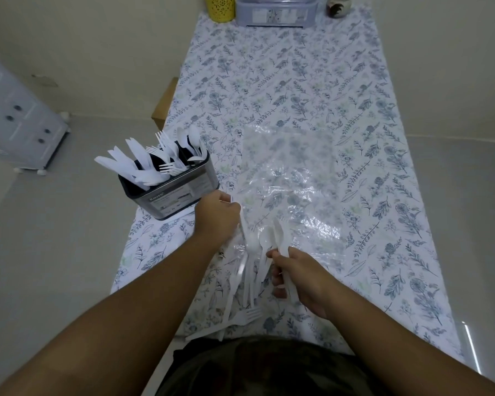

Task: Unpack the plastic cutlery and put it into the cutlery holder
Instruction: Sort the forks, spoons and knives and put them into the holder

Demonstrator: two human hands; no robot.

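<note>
We sort white plastic cutlery on a floral-clothed surface (pixel 312 81).
The cutlery holder (pixel 172 190) at its left edge bristles with knives, forks, spoons; loose cutlery (pixel 252 270) lies on the clear bag (pixel 292 178); our right hand (pixel 300 278) fingers pinch spoons, left hand (pixel 216 215) fingers curl around one piece.

Cutlery (pixel 155 158): white, both in holder & loose pile (pixel 252 284) near edge. Holder (pixel 180 195): silver-grey w/ black rim. Cloth on surface (pixel 297 81): white w/ grey-blue floral & leaf print. Bag (pixel 292 172): clear. Far left cup (pixel 219 7): yellow, lacy cut-out pattern. Far box (pixel 275 11): pale blue-grey.
</note>
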